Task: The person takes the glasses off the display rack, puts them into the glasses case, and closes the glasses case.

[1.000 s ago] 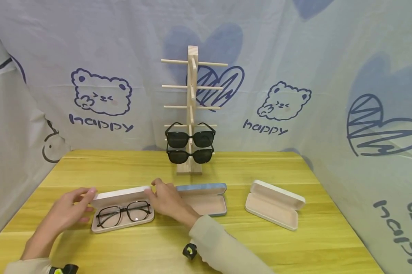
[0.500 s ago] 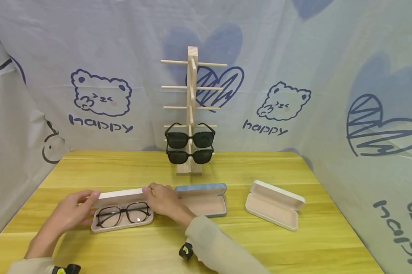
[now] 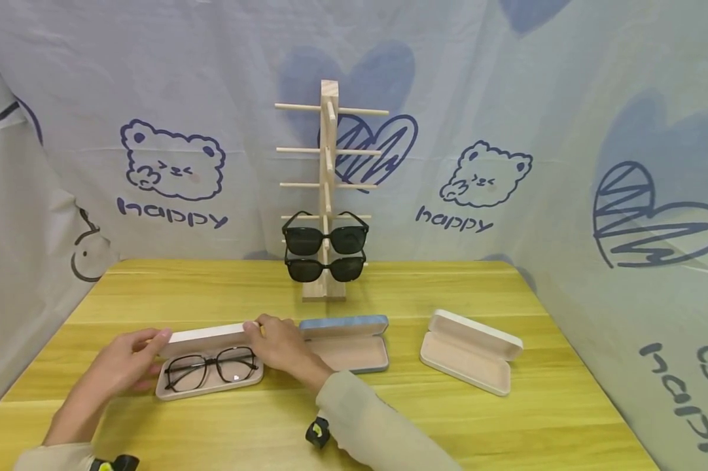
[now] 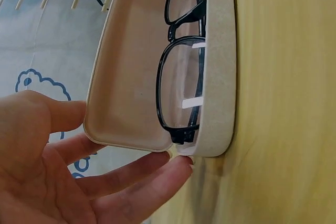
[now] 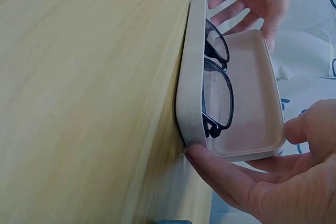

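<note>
Both hands have crept in on the white glasses case (image 3: 210, 388) compared with a second ago: the right hand (image 3: 281, 345) sits a little further left and lower, the left hand (image 3: 116, 363) has edged inward, and the lid (image 3: 208, 334) looks slightly lower too. Black-framed glasses (image 3: 211, 361) with clear lenses lie inside the base, and both wrist views show the frame poking up above the base's rim. Case is on the left part of the worktop (image 3: 260, 432), lid up and tilted back.

As for the grip, each hand pinches its own end of the lid, thumb on the rim and fingers round the back. Some fingers also reach down around the ends by the base.

Just right of that is an open blue glasses case (image 3: 345, 353) with a pale lining, its left end partly behind the right hand; can't tell if they touch. Further right, a second white case (image 3: 466, 360) stands open at an angle.

Behind them all is a wooden display stand (image 3: 328, 167) with pegs. Two pairs of dark sunglasses hang low on it, an upper pair (image 3: 313, 242) right above a lower pair (image 3: 309, 269). Pale fabric (image 3: 260, 98) printed with bears, hearts and "happy" covers the back and sides.
</note>
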A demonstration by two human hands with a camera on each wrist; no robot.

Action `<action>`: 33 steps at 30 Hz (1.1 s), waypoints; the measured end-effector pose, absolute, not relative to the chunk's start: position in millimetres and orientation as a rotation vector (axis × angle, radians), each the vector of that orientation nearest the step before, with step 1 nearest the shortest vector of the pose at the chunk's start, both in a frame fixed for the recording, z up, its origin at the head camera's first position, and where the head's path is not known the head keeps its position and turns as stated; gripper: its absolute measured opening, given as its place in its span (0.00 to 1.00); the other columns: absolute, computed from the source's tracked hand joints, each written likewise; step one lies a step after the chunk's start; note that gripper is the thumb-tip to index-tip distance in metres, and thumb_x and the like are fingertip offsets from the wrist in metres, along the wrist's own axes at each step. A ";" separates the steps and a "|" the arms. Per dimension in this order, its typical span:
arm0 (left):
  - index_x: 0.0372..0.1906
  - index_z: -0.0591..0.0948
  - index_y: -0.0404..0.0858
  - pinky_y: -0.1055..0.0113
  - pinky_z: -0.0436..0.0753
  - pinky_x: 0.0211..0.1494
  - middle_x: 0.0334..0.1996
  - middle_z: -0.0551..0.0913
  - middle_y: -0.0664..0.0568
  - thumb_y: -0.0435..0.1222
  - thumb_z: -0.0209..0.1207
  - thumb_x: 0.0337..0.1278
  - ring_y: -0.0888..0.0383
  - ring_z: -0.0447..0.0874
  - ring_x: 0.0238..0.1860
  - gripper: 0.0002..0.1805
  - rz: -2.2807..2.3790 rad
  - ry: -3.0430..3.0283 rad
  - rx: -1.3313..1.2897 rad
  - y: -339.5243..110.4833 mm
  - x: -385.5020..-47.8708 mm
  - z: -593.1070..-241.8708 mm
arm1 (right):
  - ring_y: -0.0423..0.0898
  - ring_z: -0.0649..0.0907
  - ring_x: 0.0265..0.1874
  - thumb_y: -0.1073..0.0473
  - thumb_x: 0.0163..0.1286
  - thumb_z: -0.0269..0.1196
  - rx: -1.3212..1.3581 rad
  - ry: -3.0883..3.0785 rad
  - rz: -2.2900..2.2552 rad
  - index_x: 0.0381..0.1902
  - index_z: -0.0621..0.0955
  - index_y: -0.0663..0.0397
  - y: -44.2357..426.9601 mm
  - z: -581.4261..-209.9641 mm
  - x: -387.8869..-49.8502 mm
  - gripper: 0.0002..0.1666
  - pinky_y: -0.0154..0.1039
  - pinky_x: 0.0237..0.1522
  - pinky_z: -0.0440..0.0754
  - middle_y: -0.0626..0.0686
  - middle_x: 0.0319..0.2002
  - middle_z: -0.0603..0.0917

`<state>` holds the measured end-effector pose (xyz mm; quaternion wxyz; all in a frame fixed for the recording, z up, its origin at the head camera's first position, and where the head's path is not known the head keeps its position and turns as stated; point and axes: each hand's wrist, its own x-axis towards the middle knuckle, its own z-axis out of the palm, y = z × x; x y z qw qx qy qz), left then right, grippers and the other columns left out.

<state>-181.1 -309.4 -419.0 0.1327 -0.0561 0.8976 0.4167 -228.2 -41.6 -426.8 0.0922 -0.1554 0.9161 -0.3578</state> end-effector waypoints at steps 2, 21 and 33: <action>0.77 0.54 0.20 0.57 0.92 0.45 0.72 0.56 0.17 0.62 0.37 0.79 0.38 0.89 0.53 0.49 1.220 2.592 -0.169 -308.9 -181.4 -419.2 | 0.43 0.83 0.42 0.40 0.83 0.49 -0.466 2.717 -1.074 0.63 0.82 0.50 -41.1 -427.2 -228.6 0.28 0.38 0.48 0.83 0.50 0.48 0.90; 0.76 0.55 0.19 0.57 0.92 0.47 0.69 0.65 0.17 0.56 0.41 0.82 0.34 0.85 0.57 0.44 1.298 2.552 -0.137 -309.4 -174.8 -422.8 | 0.42 0.75 0.26 0.41 0.82 0.53 -0.490 2.620 -1.132 0.66 0.81 0.47 -35.3 -428.8 -227.7 0.26 0.37 0.43 0.76 0.50 0.49 0.88; 0.76 0.58 0.21 0.55 0.92 0.50 0.65 0.70 0.16 0.53 0.42 0.83 0.31 0.82 0.61 0.40 1.335 2.487 -0.122 -311.7 -171.8 -423.2 | 0.38 0.77 0.21 0.43 0.79 0.58 -0.494 2.538 -1.199 0.61 0.83 0.46 -31.2 -428.8 -225.1 0.22 0.32 0.23 0.72 0.48 0.32 0.88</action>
